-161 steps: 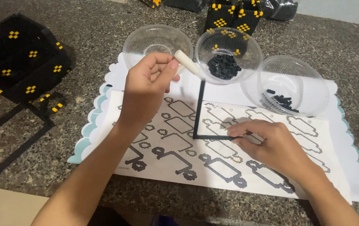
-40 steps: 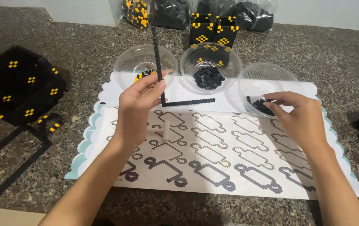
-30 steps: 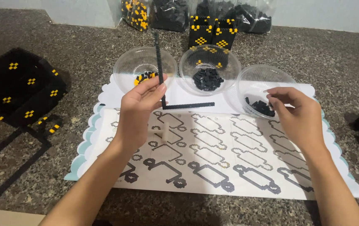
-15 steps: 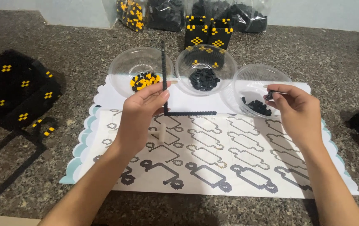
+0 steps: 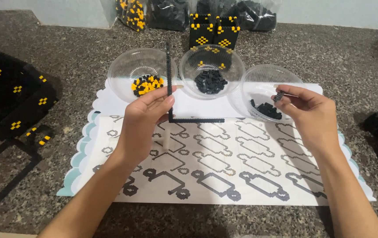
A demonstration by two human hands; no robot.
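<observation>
Left hand (image 5: 142, 121): grip closed on a black L-shaped brick frame (image 5: 170, 94), its long arm upright, short arm lying along the printed mat (image 5: 224, 185) at mid-bench. Right hand (image 5: 310, 114): fingertips pinching one small black piece (image 5: 279, 95) above the right clear bowl (image 5: 285, 77), which holds further black pieces.

Matt black plastic bricks over speckled stone and printed paper

The L-shaped frame (image 5: 170, 88) in the left hand (image 5: 142, 121) is matt black studded plastic, as is the small piece (image 5: 279, 95) pinched in the right hand (image 5: 310, 114). At twelve o'clock, three clear bowls (image 5: 125, 70) look like thin, glossy, ribbed plastic. The mat (image 5: 109, 103) is smooth matt paper; the desk (image 5: 65, 39) is polished, speckled granite-like stone. Shiny plastic bags (image 5: 250, 13) sit beyond.
</observation>
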